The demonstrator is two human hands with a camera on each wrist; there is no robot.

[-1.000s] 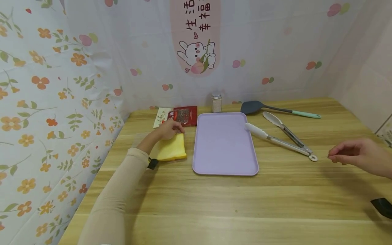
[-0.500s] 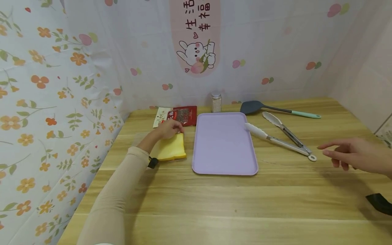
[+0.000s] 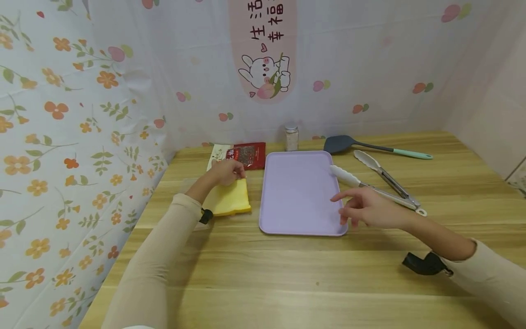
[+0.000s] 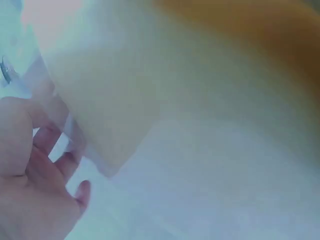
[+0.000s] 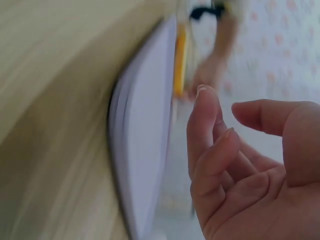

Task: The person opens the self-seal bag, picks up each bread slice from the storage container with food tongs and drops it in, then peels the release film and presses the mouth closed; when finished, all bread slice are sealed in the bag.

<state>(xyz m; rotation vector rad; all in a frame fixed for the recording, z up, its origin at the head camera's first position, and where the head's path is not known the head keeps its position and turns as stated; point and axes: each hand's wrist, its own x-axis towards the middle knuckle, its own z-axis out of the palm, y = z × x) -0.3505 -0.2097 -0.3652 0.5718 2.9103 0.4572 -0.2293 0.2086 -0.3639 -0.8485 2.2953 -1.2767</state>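
On the table's left lies a yellow slice of bread (image 3: 231, 197), partly covered by a clear plastic bag (image 3: 189, 184). My left hand (image 3: 227, 172) is at the slice's far edge, its fingers pinching the bag (image 4: 70, 125), as the left wrist view shows. Over the right edge of the lilac tray (image 3: 302, 192) hovers my right hand (image 3: 367, 208), holding nothing. Its fingers are loosely bent, with a gap between thumb and forefinger in the right wrist view.
Behind the left hand lies a red seasoning packet (image 3: 255, 155) on a pale one. A small glass jar (image 3: 291, 138) stands behind the tray. White-tipped tongs (image 3: 390, 180) lie spread at the right, with a turner (image 3: 370, 145) beyond them.
My right hand has come left from the table's right side, over the tongs to the tray's edge, its fingers loosening from a pinch. The left hand has stayed at the bread.
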